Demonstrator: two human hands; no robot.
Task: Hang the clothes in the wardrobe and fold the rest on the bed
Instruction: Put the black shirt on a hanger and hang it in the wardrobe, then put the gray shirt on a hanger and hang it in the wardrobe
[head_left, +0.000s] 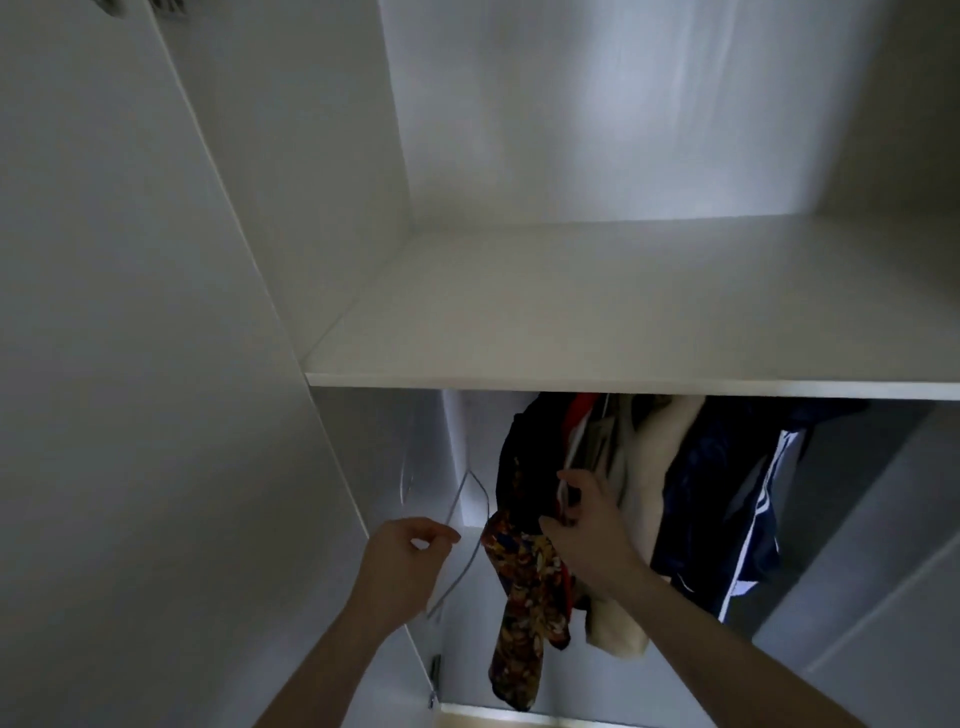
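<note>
Under the wardrobe (156, 312) shelf (597, 312), the hanging step looks to be in hand. Clothes (639, 493) hang bunched together in the lower bay: a navy garment (722, 509) with white stripes to the right, a cream one (654, 467) beside it, and a dark floral piece (524, 597) trailing down at the left of the bunch. To their left a thin wire hanger (460, 540) stands bare. The left hand (402, 564) pinches the hanger's lower wire between thumb and fingertips. The right hand (584, 519) has its fingers curled round a pale hanger among the clothes, close against the floral piece.

By my reading, the next move calls for freeing the bare hanger from the bay, or parting the bunch to make room, without dragging the floral piece off its perch.

Much is hidden. The rail sits behind the shelf edge, so no hook can be seen on it. Dim light and blur merge the dark garments at the top. Whether the floral piece hangs from a hanger or is merely draped, I cannot tell. The bed is out of view.
</note>
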